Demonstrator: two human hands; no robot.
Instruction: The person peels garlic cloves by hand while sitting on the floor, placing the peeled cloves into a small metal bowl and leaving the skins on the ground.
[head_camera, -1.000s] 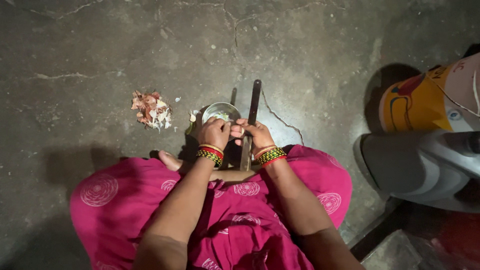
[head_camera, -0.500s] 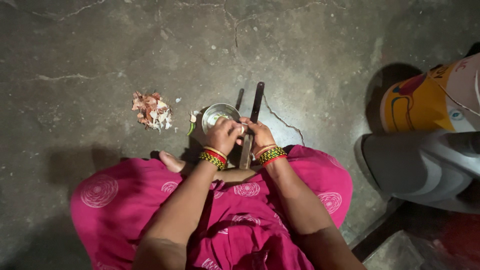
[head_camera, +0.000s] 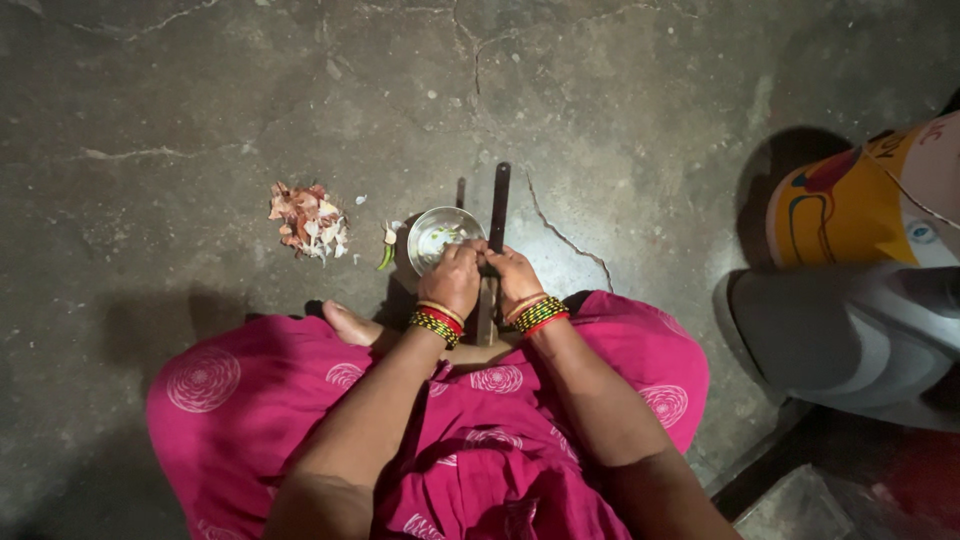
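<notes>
I sit on a concrete floor in a pink patterned garment. My left hand and my right hand are pressed together against a dark upright floor blade, fingers pinched on a small pale piece of food that is mostly hidden between them. A small steel bowl with a few pale and green bits stands just beyond my left hand, beside the blade. Both wrists wear coloured bangles.
A heap of reddish and white peels lies to the left of the bowl, with a green chilli between them. My bare foot pokes out near the bowl. At the right stand a yellow-and-white sack and a grey object.
My hands have closed in on each other at the blade; the gap with the pale piece seen before is now covered. The view has shifted slightly.
</notes>
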